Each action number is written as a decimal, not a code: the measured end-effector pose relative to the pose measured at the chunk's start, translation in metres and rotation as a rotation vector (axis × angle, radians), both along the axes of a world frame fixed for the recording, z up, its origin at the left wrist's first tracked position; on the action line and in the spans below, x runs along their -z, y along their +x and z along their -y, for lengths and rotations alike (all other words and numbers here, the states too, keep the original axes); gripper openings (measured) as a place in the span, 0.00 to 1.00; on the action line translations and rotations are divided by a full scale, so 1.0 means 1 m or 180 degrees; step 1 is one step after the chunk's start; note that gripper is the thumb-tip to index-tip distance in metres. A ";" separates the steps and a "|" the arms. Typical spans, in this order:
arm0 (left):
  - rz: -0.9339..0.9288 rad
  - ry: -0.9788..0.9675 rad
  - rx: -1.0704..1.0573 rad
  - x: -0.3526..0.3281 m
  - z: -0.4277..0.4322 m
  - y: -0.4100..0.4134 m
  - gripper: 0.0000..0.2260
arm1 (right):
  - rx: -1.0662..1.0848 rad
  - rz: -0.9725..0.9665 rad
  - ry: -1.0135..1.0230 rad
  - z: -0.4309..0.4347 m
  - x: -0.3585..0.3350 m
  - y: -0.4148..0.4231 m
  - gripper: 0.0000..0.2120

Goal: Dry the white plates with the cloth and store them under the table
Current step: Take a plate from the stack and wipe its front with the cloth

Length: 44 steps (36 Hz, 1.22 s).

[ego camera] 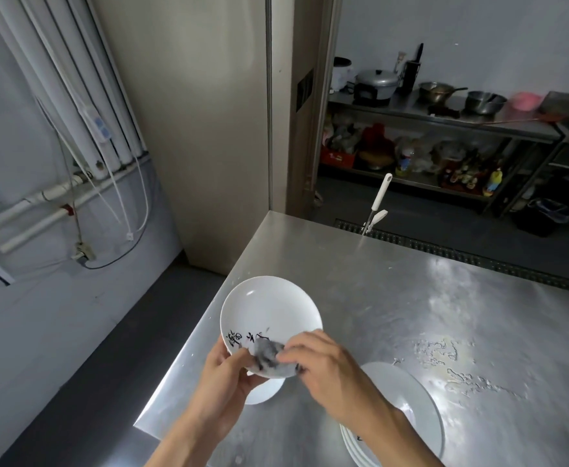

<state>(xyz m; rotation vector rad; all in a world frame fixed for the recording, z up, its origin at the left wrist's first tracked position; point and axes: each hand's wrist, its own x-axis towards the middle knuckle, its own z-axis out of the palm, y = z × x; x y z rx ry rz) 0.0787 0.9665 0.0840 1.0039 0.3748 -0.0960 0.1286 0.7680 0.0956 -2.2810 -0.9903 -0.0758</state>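
Observation:
A white plate [269, 311] with black brush lettering is held tilted above the steel table [411, 298]. My left hand [224, 379] grips its near rim from below. My right hand [323, 369] pinches a grey cloth [268, 355] against the plate's lower inside. Under the held plate another white plate [264, 390] lies on the table, mostly hidden. A stack of white plates [407, 399] sits to the right, partly behind my right forearm.
Water drops [461, 365] lie on the table right of the stack. A white-handled tool [375, 203] stands at the table's far edge. The table's left edge drops to a dark floor [108, 365]. Steel shelves [444, 119] with pots stand far back.

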 end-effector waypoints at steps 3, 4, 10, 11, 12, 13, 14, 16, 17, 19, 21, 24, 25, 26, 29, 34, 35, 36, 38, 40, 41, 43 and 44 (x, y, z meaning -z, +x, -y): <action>-0.0008 0.0021 -0.0234 0.002 0.008 -0.001 0.22 | 0.0573 0.0097 -0.0068 0.002 -0.001 0.012 0.22; -0.0008 0.0000 -0.0264 0.003 0.009 -0.001 0.21 | 0.0474 0.0178 -0.0104 -0.003 -0.004 0.008 0.21; 0.0025 -0.0242 -0.0182 0.003 0.003 0.002 0.19 | -0.0498 0.0503 -0.0382 -0.017 -0.009 -0.010 0.21; 0.0086 -0.0234 -0.0117 0.002 0.002 0.002 0.21 | -0.0509 0.0638 -0.0415 -0.015 -0.010 -0.006 0.18; 0.0150 -0.0195 -0.0043 0.000 0.001 0.002 0.22 | -0.0546 0.0764 -0.0444 -0.013 -0.012 -0.003 0.15; 0.0190 -0.0172 0.0014 -0.001 -0.001 0.002 0.23 | -0.0629 0.0887 -0.0458 -0.012 -0.014 -0.001 0.12; 0.0170 -0.0201 0.0054 -0.002 -0.005 0.002 0.23 | -0.0741 0.0988 -0.0442 -0.011 -0.016 0.000 0.10; 0.0003 -0.0305 0.0114 -0.003 -0.014 0.003 0.23 | -0.0950 0.1123 -0.0333 -0.007 -0.019 0.002 0.09; -0.0113 -0.0316 0.0126 -0.003 -0.019 0.005 0.20 | -0.1011 0.1187 -0.0298 -0.005 -0.020 0.004 0.09; -0.0309 -0.0320 0.0156 -0.005 -0.029 0.010 0.16 | -0.1039 0.1276 -0.0303 0.002 -0.024 0.009 0.07; -0.0373 -0.0179 0.0250 -0.009 -0.039 0.016 0.15 | -0.0997 0.1222 -0.0366 0.011 -0.028 0.015 0.06; -0.0475 0.0307 0.0314 -0.015 -0.049 0.024 0.18 | -0.0711 0.0845 -0.0454 0.027 -0.030 0.026 0.14; -0.0552 0.0412 0.0327 -0.014 -0.049 0.026 0.18 | -0.0561 0.0641 -0.0446 0.031 -0.029 0.029 0.17; -0.0628 0.0468 0.0328 -0.012 -0.048 0.026 0.17 | -0.0417 0.0456 -0.0434 0.033 -0.027 0.030 0.19; -0.0806 0.0455 0.0216 -0.008 -0.037 0.022 0.15 | -0.0242 0.0190 -0.0359 0.022 -0.013 0.016 0.21; -0.0631 0.0348 0.0146 -0.007 -0.010 0.015 0.12 | -0.0439 -0.0185 0.0075 -0.016 0.006 -0.018 0.25; -0.0597 0.0274 0.0062 -0.005 -0.007 0.014 0.13 | -0.0308 -0.0110 0.0146 -0.013 0.006 -0.014 0.23; -0.0544 0.0202 -0.0044 -0.004 -0.006 0.013 0.15 | -0.0117 -0.0030 0.0166 -0.006 0.006 -0.008 0.22; -0.0448 0.0165 -0.0268 -0.004 -0.004 0.012 0.19 | 0.0292 0.0137 0.0038 0.007 0.008 0.004 0.21; -0.0411 0.0170 -0.0379 -0.006 0.003 0.013 0.21 | 0.0365 0.0253 -0.0046 0.003 0.009 0.003 0.25; -0.0415 0.0176 -0.0376 -0.007 0.008 0.013 0.21 | 0.0238 0.0329 -0.0036 -0.005 0.009 -0.001 0.25; -0.0404 0.0133 -0.0340 -0.008 0.017 0.011 0.20 | -0.0046 0.0376 0.0010 -0.018 0.009 -0.009 0.23; -0.0385 0.0108 -0.0343 -0.008 0.019 0.010 0.20 | -0.0091 0.0416 0.0070 -0.020 0.009 -0.009 0.23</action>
